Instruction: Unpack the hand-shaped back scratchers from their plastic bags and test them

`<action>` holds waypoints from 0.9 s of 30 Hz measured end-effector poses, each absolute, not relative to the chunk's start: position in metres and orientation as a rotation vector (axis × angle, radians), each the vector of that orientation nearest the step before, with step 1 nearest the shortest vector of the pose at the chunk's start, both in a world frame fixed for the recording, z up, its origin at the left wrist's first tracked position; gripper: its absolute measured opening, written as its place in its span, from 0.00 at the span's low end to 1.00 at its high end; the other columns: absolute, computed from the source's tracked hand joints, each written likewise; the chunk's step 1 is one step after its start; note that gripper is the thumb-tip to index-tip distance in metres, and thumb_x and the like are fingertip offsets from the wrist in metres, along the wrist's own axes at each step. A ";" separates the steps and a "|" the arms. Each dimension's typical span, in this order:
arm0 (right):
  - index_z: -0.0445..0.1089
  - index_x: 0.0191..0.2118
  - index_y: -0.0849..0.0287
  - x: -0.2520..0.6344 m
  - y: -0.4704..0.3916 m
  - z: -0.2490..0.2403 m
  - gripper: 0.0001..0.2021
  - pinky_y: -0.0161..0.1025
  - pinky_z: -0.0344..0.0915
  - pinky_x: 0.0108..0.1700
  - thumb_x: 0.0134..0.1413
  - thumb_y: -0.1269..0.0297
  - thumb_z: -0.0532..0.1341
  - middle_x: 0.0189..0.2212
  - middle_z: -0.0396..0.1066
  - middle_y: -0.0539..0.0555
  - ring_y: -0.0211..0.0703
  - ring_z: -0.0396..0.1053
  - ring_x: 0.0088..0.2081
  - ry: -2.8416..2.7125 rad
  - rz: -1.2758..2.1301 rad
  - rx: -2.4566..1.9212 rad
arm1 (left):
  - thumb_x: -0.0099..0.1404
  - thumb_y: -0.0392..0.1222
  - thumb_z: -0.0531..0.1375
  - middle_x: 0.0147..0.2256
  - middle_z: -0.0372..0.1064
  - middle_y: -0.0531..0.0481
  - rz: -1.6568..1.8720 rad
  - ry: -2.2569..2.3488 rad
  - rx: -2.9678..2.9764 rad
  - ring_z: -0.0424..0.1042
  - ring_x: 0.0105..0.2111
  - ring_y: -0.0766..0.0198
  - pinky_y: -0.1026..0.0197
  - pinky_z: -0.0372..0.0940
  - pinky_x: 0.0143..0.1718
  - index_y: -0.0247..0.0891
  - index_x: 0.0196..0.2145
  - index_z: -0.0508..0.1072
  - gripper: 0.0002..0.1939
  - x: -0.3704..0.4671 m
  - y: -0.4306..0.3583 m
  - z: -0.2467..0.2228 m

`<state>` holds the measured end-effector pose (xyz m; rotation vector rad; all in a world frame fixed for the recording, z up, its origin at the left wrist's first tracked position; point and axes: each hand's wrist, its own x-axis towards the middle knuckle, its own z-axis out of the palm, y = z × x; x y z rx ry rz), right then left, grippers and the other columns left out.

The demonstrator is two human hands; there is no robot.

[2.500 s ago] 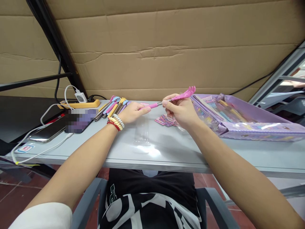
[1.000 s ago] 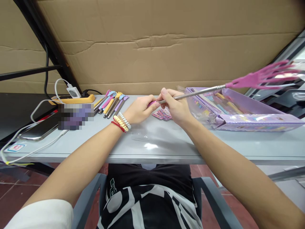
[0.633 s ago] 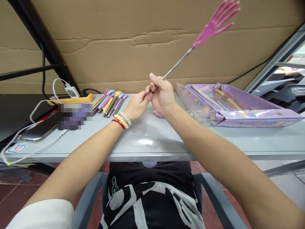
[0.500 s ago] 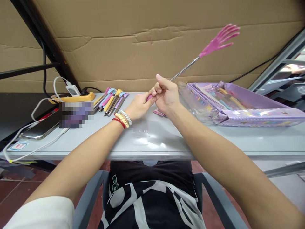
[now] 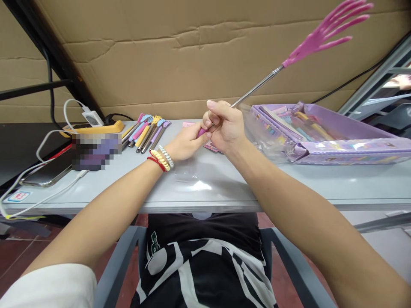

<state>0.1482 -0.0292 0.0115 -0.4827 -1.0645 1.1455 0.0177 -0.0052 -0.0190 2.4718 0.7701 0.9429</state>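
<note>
A pink hand-shaped back scratcher (image 5: 316, 40) with a metal telescopic rod slants up to the right, its head against the cardboard. My left hand (image 5: 188, 140), with bracelets at the wrist, is closed round its pink handle. My right hand (image 5: 226, 126) is closed just above, fingers curled round the lower rod, thumb raised. The two hands touch or nearly touch, so part of the handle is hidden. Below my hands, a small pink printed card (image 5: 212, 146) shows partly on the grey table (image 5: 199, 188).
Several coloured pens with small hand-shaped tops (image 5: 149, 132) lie left of my hands. Further left are a phone (image 5: 48, 169), white cables and a yellow power strip (image 5: 109, 127). A purple box (image 5: 349, 156) with wrapped items and clear plastic (image 5: 266, 141) lies on the right. Cardboard (image 5: 180, 77) stands behind.
The scratcher's head has moved up and right and looks larger and nearer. Both hands keep their grip in nearly the same place. The whole view has shifted slightly.
</note>
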 end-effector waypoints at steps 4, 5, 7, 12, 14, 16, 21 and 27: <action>0.41 0.17 0.57 0.149 -0.031 0.013 0.30 0.34 0.53 0.21 0.48 0.62 0.68 0.14 0.41 0.42 0.29 0.51 0.17 -1.068 1.151 -0.458 | 0.68 0.65 0.50 0.41 0.71 0.44 0.941 0.729 2.461 0.68 0.41 0.58 0.57 0.64 0.43 0.35 0.42 0.66 0.27 0.018 -0.005 -0.019; 0.41 0.17 0.57 0.149 -0.031 0.013 0.29 0.34 0.53 0.21 0.48 0.62 0.67 0.14 0.41 0.42 0.29 0.50 0.17 -1.069 1.153 -0.461 | 0.67 0.65 0.51 0.41 0.71 0.44 0.939 0.712 2.454 0.68 0.41 0.58 0.57 0.64 0.43 0.35 0.42 0.65 0.27 0.018 -0.006 -0.019; 0.41 0.17 0.57 0.148 -0.032 0.014 0.29 0.34 0.52 0.20 0.50 0.62 0.66 0.13 0.40 0.42 0.29 0.48 0.16 -1.069 1.162 -0.471 | 0.66 0.66 0.53 0.41 0.71 0.44 0.933 0.674 2.436 0.69 0.40 0.59 0.58 0.64 0.42 0.36 0.41 0.65 0.27 0.017 -0.007 -0.019; 0.40 0.17 0.56 0.148 -0.034 0.016 0.28 0.33 0.50 0.19 0.51 0.63 0.65 0.13 0.39 0.42 0.29 0.46 0.16 -1.072 1.180 -0.458 | 0.64 0.68 0.55 0.40 0.72 0.43 0.924 0.612 2.398 0.70 0.40 0.59 0.57 0.65 0.41 0.36 0.39 0.64 0.28 0.018 -0.009 -0.018; 0.40 0.17 0.57 0.149 -0.034 0.016 0.29 0.33 0.50 0.20 0.51 0.63 0.65 0.13 0.39 0.42 0.29 0.45 0.16 -1.078 1.179 -0.471 | 0.64 0.68 0.55 0.40 0.73 0.43 0.920 0.581 2.381 0.71 0.40 0.58 0.57 0.66 0.41 0.36 0.39 0.64 0.28 0.019 -0.009 -0.018; 0.40 0.17 0.57 0.149 -0.035 0.016 0.29 0.33 0.50 0.20 0.51 0.62 0.65 0.13 0.39 0.42 0.29 0.45 0.16 -1.087 1.177 -0.487 | 0.65 0.67 0.55 0.39 0.73 0.43 0.920 0.551 2.364 0.72 0.39 0.58 0.56 0.66 0.42 0.37 0.39 0.64 0.27 0.019 -0.009 -0.018; 0.41 0.17 0.56 0.149 -0.034 0.015 0.29 0.34 0.50 0.19 0.50 0.62 0.66 0.13 0.38 0.42 0.29 0.44 0.16 -1.084 1.195 -0.457 | 0.64 0.67 0.56 0.35 0.74 0.44 0.919 0.520 2.341 0.73 0.38 0.58 0.55 0.68 0.42 0.37 0.37 0.64 0.27 0.020 -0.009 -0.018; 0.41 0.18 0.56 0.148 -0.036 0.016 0.28 0.35 0.51 0.20 0.52 0.62 0.65 0.14 0.38 0.42 0.30 0.45 0.16 -1.074 1.208 -0.503 | 0.63 0.69 0.56 0.36 0.75 0.43 0.891 0.575 2.334 0.74 0.39 0.57 0.55 0.68 0.41 0.37 0.37 0.65 0.28 0.020 -0.012 -0.015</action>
